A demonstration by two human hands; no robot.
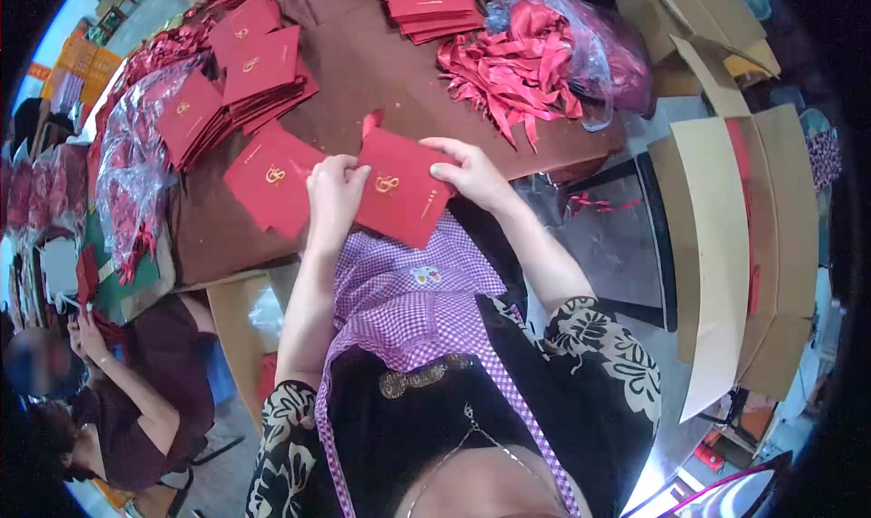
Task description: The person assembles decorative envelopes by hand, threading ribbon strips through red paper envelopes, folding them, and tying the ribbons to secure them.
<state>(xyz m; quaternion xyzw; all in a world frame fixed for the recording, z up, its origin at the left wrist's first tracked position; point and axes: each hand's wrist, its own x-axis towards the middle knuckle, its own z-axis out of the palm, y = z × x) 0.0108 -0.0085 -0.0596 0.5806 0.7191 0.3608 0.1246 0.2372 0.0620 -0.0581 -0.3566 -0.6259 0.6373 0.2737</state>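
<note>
Just in front of my apron, over the table's near edge, I hold a flat red card (399, 187) with a gold emblem; whether it is a folded card or an envelope I cannot tell. My left hand (334, 196) is closed in a pinch at its left edge. My right hand (472, 175) grips the upper right edge, thumb on the front and fingers behind. A short bit of red ribbon (373, 121) sticks up from the card's top corner. Beside my left hand, more red cards (272, 180) with the same emblem lie on the table.
Stacks of red cards (261, 64) stand at the left of the brown-covered table (354, 55), with another stack (431, 5) at the back. Red ribbons (513, 64) spill from a plastic bag. Open cardboard boxes (717, 246) stand right. A co-worker (136, 400) sits at left.
</note>
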